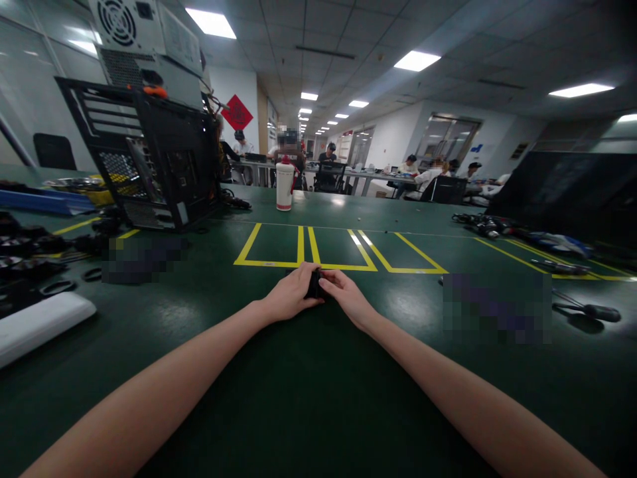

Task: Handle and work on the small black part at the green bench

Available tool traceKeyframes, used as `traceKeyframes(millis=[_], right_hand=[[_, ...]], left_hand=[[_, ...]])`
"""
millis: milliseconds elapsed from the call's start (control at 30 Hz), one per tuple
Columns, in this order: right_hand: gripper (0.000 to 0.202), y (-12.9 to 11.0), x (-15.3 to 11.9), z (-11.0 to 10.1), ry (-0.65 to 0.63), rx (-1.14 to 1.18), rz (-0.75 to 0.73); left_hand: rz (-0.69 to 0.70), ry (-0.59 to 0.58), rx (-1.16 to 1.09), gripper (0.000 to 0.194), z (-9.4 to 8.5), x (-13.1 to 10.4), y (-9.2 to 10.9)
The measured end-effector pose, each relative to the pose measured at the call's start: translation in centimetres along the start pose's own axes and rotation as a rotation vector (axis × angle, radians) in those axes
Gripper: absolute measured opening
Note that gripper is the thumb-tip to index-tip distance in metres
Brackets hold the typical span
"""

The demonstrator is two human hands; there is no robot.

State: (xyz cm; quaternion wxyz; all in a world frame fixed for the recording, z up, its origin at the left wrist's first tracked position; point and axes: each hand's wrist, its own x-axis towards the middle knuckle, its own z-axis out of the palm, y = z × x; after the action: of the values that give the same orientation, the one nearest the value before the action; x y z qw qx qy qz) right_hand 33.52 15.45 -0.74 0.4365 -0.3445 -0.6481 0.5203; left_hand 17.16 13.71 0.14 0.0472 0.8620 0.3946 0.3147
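Observation:
Both my hands meet at the middle of the green table, just in front of the yellow tape marks. Between them is a small black object, mostly covered by fingers, so its kind does not show. My left hand closes around its left side, thumb in front and fingers over the top. My right hand pinches its right side with thumb and fingertips. The object sits at or just above the tabletop; I cannot tell whether it touches.
A black computer case carrying power supply units stands at the left. Yellow tape outlines boxes ahead, with a cup behind. A white bar lies left; a screwdriver and cables lie right. Several people sit beyond.

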Motion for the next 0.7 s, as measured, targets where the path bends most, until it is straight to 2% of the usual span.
traceKeyframes(millis=[200, 433, 600, 700], right_hand=[[0.029, -0.41, -0.4, -0.01, -0.084, 0.044, -0.01], [0.024, -0.13, -0.28, 0.29, 0.011, -0.003, -0.055], [0.027, 0.1, -0.01, -0.08, -0.036, 0.011, 0.017], [0.029, -0.18, -0.2, -0.05, -0.081, 0.066, -0.002]], left_hand=[[-0.006, -0.014, 0.005, 0.058, -0.1, -0.13, -0.04], [0.001, -0.011, 0.03, 0.06, -0.02, 0.03, 0.01], [-0.009, -0.017, 0.009, 0.058, -0.1, -0.02, -0.04], [-0.01, -0.017, 0.001, 0.057, -0.16, -0.07, -0.02]])
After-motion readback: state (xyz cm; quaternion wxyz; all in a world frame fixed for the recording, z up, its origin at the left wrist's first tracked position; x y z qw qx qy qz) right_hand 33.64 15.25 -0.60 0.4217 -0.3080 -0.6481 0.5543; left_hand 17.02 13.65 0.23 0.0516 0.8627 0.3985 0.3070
